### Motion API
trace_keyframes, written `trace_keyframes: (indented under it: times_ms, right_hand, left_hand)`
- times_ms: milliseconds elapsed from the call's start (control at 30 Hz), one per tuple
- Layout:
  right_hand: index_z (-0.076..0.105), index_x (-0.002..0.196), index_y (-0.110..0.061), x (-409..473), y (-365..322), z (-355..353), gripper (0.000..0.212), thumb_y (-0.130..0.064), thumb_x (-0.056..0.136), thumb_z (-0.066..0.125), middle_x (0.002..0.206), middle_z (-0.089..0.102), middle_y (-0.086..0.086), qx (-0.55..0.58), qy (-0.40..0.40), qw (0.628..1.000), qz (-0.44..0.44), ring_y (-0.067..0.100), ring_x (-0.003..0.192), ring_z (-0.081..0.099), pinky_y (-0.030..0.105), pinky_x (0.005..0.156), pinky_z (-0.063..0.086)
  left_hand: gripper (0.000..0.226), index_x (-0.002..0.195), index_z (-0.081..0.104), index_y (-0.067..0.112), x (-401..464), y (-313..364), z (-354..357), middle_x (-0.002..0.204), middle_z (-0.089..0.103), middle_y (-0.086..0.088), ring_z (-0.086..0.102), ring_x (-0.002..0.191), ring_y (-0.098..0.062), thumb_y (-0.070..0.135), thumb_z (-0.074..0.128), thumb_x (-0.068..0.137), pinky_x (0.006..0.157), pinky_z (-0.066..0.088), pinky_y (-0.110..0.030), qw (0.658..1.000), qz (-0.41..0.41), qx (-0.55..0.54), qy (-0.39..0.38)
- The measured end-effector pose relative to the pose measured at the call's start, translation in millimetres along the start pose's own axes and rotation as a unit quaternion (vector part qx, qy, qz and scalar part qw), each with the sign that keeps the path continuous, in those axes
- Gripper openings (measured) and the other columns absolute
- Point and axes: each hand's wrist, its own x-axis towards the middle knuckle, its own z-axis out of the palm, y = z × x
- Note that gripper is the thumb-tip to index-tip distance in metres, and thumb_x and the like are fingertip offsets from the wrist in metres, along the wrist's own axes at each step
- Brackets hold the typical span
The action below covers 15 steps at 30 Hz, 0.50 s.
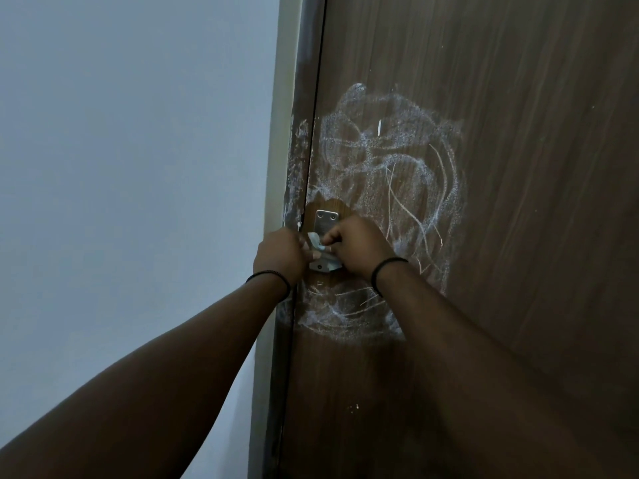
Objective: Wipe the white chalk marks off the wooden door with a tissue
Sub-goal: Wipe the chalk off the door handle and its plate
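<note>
Both hands meet at the metal plate (323,242) on the door (518,236); the left hand (280,255) and right hand (358,247) pinch the tissue (316,244) between them; better to fold it into a firm pad, then rub the chalk (390,167) with overlapping strokes.

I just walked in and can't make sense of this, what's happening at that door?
A person is standing at a wooden door scribbled with white chalk marks, which also run onto the door frame. Both hands are up at the metal plate near the door's edge: the left hand and right hand pinch a small tissue between them. Most of the chalk is still there, above, beside and below the plate, so the wiping looks barely begun.
</note>
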Motion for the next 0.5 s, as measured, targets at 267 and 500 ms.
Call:
trace_keyframes:
  times_ms: [267,500]
  right_hand:
    - [0.077,0.089,-0.018,-31,28,-12,0.025,0.003,0.086,0.063,0.083,0.069,-0.009,0.098,0.216,0.967,0.088,0.004,0.075,0.06,0.014,0.066,0.048]
    - [0.072,0.112,-0.011,18,-14,-2,0.034,0.007,0.087,0.057,0.116,0.065,0.003,0.082,0.19,0.978,-0.021,0.008,0.093,0.058,0.012,0.084,0.045]
  left_hand:
    - [0.029,0.063,0.06,0.019,-1,-4,1,0.063,0.057,0.006,0.055,0.06,-0.009,0.034,0.079,0.079,0.052,0.037,-0.023,0.999,-0.015,-0.036,-0.005]
    - [0.026,0.061,0.061,0.022,-5,-15,8,0.063,0.06,0.009,0.056,0.062,-0.006,0.031,0.08,0.077,0.052,0.038,-0.023,0.995,0.006,-0.094,0.033]
